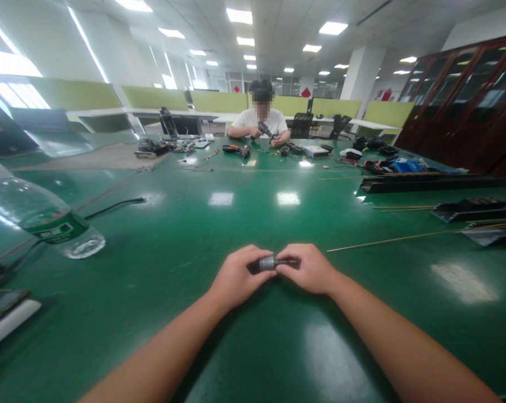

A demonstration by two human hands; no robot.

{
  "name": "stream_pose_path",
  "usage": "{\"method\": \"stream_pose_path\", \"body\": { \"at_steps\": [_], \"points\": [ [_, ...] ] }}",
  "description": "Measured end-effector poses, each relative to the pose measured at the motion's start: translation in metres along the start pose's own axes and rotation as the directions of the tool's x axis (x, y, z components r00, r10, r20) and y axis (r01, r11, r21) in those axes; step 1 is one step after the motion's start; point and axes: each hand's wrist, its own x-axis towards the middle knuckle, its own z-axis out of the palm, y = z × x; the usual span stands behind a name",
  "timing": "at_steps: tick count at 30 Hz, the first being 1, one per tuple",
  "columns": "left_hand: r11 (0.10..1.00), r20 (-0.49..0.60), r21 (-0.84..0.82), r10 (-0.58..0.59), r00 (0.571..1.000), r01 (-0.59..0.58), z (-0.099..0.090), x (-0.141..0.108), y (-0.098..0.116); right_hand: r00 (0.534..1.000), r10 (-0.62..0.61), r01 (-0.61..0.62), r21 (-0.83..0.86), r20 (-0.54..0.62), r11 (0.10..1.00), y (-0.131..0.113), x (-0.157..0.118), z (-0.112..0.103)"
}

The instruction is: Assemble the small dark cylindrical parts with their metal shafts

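Both hands meet over the green desk (186, 235), close to its near edge, and share one small thing: a short grey cylindrical part (268, 263) with a dark end piece pointing to the person's right. The left hand (236, 277) has its grip closed round the grey end, fingers curled over the top and thumb below. The right hand (309, 268) pinches the dark end between thumb and fingertips, its grip likewise closed on the part. The part sits just above the desk surface; whether it touches the desk cannot be told.

Taking the grey part as the landmark: well off to its left lies a clear plastic water bottle (43, 221) with a green label, tilted on its side, and a black cable (114, 206) runs behind that bottle. To the right of the part, a thin brass-coloured rod (387, 241) lies on the desk, leading toward long black trays (429, 182) at the desk's right side. Far beyond the part, at the opposite side of the desk, a person in a white shirt (259, 120) sits holding a dark tool (265, 130), with small tools and parts (236, 149) scattered before them.
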Motion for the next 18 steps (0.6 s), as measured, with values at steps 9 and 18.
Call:
{"method": "stream_pose_path", "body": {
  "at_steps": [9, 18],
  "points": [
    [1.0, 0.008, -0.008, -0.013, 1.0, 0.013, -0.0003, -0.0004, -0.0019, 1.0, 0.006, -0.006, -0.012, 0.006, 1.0, -0.001, 0.0008, -0.0019],
    [0.999, 0.004, -0.003, -0.038, 0.999, 0.038, 0.0007, -0.0002, -0.0035, 1.0, -0.008, 0.007, -0.021, -0.022, 1.0, 0.0004, 0.0007, -0.0007]
  ]
}}
